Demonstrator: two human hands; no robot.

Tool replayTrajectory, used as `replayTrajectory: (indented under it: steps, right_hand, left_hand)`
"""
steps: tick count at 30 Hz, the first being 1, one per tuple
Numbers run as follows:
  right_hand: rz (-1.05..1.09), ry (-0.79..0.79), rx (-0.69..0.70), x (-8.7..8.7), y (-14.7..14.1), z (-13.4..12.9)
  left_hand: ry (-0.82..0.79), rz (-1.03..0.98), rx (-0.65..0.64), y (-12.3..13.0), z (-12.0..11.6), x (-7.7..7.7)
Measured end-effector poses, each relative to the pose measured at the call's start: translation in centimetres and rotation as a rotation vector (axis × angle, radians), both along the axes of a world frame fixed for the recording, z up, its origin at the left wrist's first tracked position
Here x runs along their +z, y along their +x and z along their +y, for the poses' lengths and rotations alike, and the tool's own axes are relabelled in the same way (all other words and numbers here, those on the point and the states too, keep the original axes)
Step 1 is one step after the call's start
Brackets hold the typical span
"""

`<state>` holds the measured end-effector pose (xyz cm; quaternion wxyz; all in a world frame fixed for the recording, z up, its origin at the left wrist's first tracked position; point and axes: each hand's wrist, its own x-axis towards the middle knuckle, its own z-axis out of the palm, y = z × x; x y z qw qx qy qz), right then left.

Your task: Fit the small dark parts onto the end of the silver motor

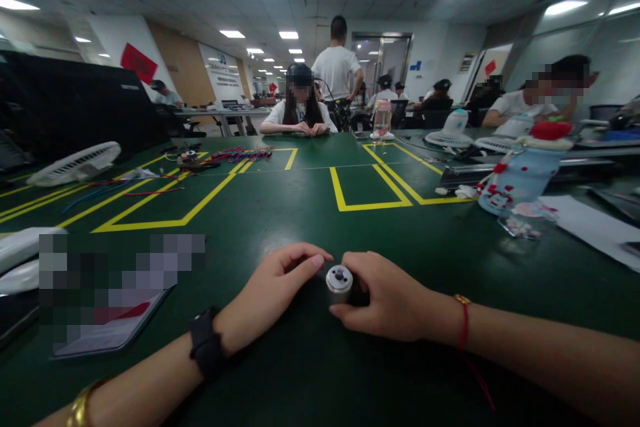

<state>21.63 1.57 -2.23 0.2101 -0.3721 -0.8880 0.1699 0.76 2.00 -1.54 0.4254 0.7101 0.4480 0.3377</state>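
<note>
In the head view, a small cylindrical metal motor stands on the green table, its round silver end face up with a short shaft and dark holes in it. My right hand grips it from the right, thumb on the near side and fingers around the far side. To its left, my left hand rests with fingers stretched out, the index fingertip and thumb close to the motor but apart from it. The underside of the motor and part of its right side are hidden.
Yellow tape lines mark the green table. At left are a phone-like slab, bundled wires and a white fan. A blue bottle and white paper are at right. A person sits opposite.
</note>
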Motion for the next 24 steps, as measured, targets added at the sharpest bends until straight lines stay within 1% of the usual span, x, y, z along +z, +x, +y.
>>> replayTrajectory:
  steps: [3,7,11,14,17,24]
  right_hand:
    - [0.018,-0.027,0.004,0.0,-0.1,0.3]
    - [0.028,-0.021,0.015,0.2,-0.2,0.3]
    - [0.005,-0.011,0.042,0.3,-0.3,0.3]
    - [-0.028,0.006,0.040,0.3,-0.4,0.1]
    - [-0.047,0.013,0.035,0.3,-0.5,0.0]
    - [-0.052,0.000,0.049,0.2,-0.3,0.2]
  left_hand:
    - [-0.026,-0.058,0.050,0.2,0.6,-0.3]
    - [0.011,-0.087,0.013,0.2,0.6,-0.2]
    - [0.100,-0.128,-0.009,0.2,0.0,0.2]
    - [0.184,-0.108,-0.062,0.3,-0.3,0.3]
    - [0.228,-0.067,-0.108,0.5,-0.5,0.4]
    - [0.201,-0.025,-0.120,0.7,-0.3,0.6]
